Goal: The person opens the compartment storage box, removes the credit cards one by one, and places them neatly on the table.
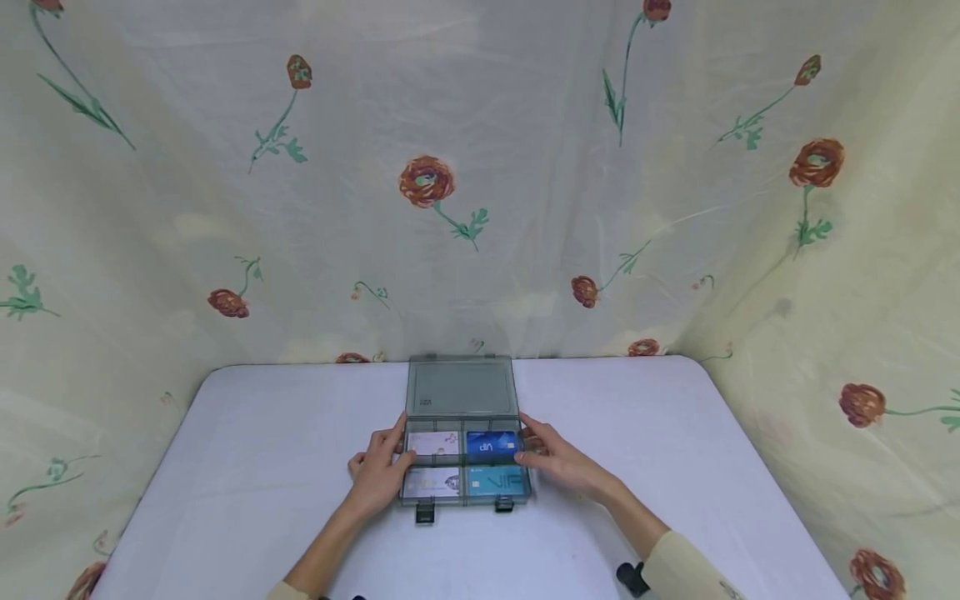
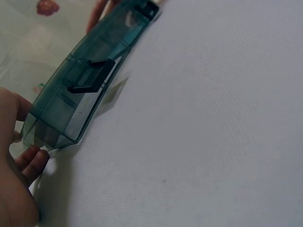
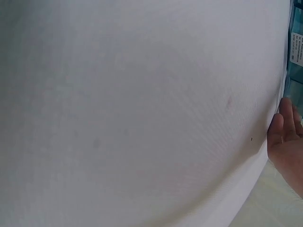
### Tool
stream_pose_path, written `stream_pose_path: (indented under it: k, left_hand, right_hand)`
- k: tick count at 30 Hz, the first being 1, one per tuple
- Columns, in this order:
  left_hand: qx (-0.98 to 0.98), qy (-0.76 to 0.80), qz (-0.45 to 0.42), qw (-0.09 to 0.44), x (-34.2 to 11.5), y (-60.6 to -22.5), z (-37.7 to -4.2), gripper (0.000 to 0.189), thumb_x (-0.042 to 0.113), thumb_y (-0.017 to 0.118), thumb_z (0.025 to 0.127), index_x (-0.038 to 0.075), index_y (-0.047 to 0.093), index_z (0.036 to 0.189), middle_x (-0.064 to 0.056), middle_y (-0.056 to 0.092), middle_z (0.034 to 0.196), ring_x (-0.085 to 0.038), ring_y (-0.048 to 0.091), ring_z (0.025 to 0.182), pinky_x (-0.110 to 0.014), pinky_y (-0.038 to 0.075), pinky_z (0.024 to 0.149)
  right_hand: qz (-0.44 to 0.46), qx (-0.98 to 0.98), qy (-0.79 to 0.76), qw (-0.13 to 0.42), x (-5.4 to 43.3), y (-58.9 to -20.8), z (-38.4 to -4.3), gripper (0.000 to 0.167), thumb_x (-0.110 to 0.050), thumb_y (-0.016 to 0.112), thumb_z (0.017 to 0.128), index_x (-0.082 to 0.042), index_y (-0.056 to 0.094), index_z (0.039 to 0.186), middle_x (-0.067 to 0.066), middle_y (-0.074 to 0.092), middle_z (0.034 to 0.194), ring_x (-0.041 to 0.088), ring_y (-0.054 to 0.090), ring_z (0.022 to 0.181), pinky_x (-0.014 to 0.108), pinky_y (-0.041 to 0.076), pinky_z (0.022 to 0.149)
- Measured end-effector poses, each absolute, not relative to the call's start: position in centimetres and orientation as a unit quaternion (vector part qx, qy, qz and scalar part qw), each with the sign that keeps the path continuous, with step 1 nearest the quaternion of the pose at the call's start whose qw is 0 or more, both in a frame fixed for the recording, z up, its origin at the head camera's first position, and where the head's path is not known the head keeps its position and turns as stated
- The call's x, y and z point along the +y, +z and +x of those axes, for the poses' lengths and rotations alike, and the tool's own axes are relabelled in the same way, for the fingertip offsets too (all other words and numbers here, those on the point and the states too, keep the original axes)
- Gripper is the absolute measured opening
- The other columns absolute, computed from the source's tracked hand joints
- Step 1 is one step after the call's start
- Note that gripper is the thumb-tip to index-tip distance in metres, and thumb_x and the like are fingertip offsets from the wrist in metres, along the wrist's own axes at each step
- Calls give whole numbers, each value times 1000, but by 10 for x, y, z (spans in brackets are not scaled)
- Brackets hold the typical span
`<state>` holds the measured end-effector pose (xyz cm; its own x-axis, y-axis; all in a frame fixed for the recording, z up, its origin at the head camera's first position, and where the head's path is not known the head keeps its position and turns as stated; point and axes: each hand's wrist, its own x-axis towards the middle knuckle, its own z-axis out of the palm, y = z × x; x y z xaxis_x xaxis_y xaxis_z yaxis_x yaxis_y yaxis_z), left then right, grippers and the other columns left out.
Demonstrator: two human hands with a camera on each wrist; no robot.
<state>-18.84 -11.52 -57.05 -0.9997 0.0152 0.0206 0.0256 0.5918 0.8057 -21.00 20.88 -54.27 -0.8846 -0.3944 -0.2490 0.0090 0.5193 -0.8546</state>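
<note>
A see-through grey-green plastic card case (image 2: 52, 113) lies in the middle of the table, its lid (image 1: 463, 387) folded back toward the far edge. Its compartments hold a pinkish card (image 1: 431, 442), a dark blue card (image 1: 491, 443), a pale card with a small figure (image 1: 431, 482) and a teal card (image 1: 497, 481). My left hand (image 1: 377, 471) grips the left side, thumb on the rim. On the opposite side my right hand (image 1: 564, 463) holds the case, thumb over the edge by the dark blue card. Two dark latches (image 1: 424, 513) hang open at the front.
A white cloth-covered table (image 1: 285, 442) surrounds the case. Behind it and along both sides hangs a pale curtain (image 1: 510, 275) with a red flower print. A black strap piece (image 1: 632, 578) shows by the right sleeve (image 1: 686, 567).
</note>
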Motion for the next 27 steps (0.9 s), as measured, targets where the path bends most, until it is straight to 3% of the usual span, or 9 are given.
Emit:
stream_pose_path:
  k: [12, 27]
  left_hand:
    - [-892, -451, -9, 1, -116, -573, -189, 63, 20, 58, 98, 15, 36, 157, -10, 52, 124, -23, 45, 114, -58, 13, 99]
    - [-889, -457, -15, -2, -117, -572, -187, 63, 19, 58, 99, 16, 36, 158, -11, 50, 134, -24, 48, 116, -58, 12, 99]
  right_hand:
    - [-125, 850, -467, 210, 210, -546, -210, 84, -23, 65, 93, -22, 18, 163, 11, 36, 152, 33, 37, 141, 61, 28, 113]
    - [-128, 852, -463, 208, 210, -545, -209, 85, -22, 66, 92, -22, 19, 163, 11, 37, 152, 32, 39, 140, 60, 29, 113]
